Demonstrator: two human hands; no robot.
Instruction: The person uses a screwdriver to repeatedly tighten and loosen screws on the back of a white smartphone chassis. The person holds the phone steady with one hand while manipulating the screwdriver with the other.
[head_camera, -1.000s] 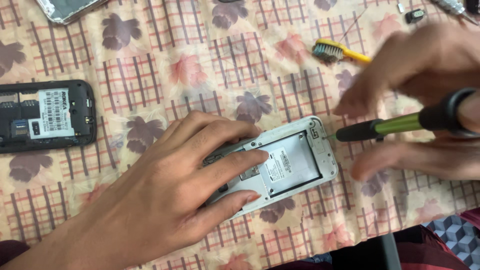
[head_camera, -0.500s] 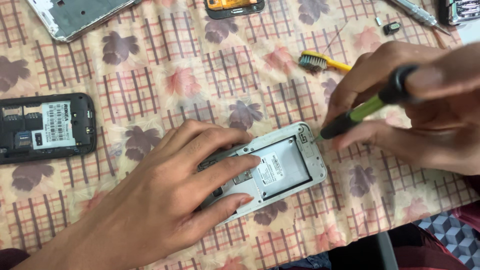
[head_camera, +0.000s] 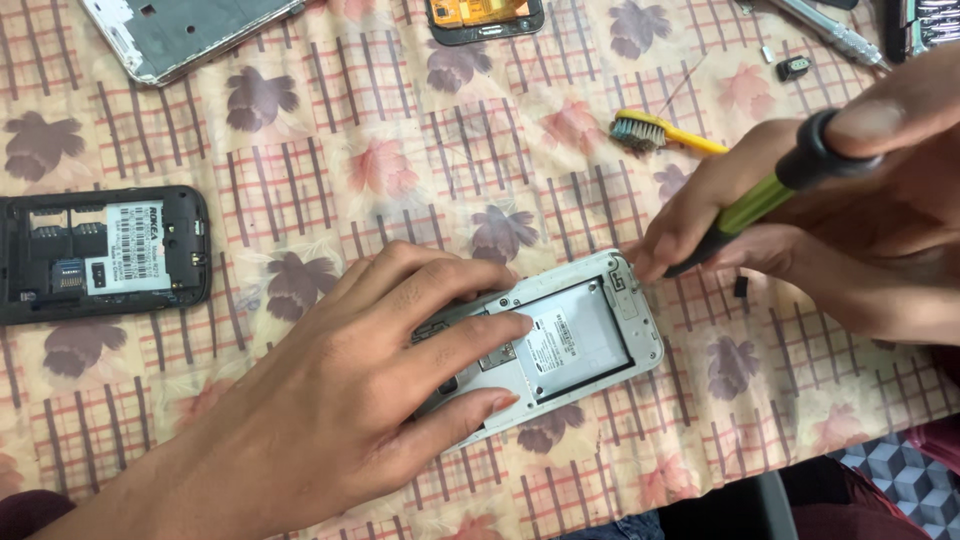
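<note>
Two bare hands are working over an opened white phone (head_camera: 560, 345) lying back-up near the centre of a floral, checked tablecloth (head_camera: 400, 150). The left hand (head_camera: 330, 400) is pressing flat on the phone's lower half, fingers spread and not closed round anything, pinning it to the cloth. The right hand (head_camera: 850, 210), coming in from three o'clock, is clamping a green-and-black screwdriver (head_camera: 770, 190) between thumb and fingers, its tip hidden behind the fingertips at the phone's upper corner. The step in hand appears to be working a screw at that corner; the next move would likely call for a steady downward push and a straight, seated tip while the left hand is holding the phone from sliding. A black phone (head_camera: 100, 255), also opened, is lying at nine o'clock, a yellow toothbrush (head_camera: 665, 135) at one o'clock, and a grey phone frame (head_camera: 185, 30) at eleven o'clock.
</note>
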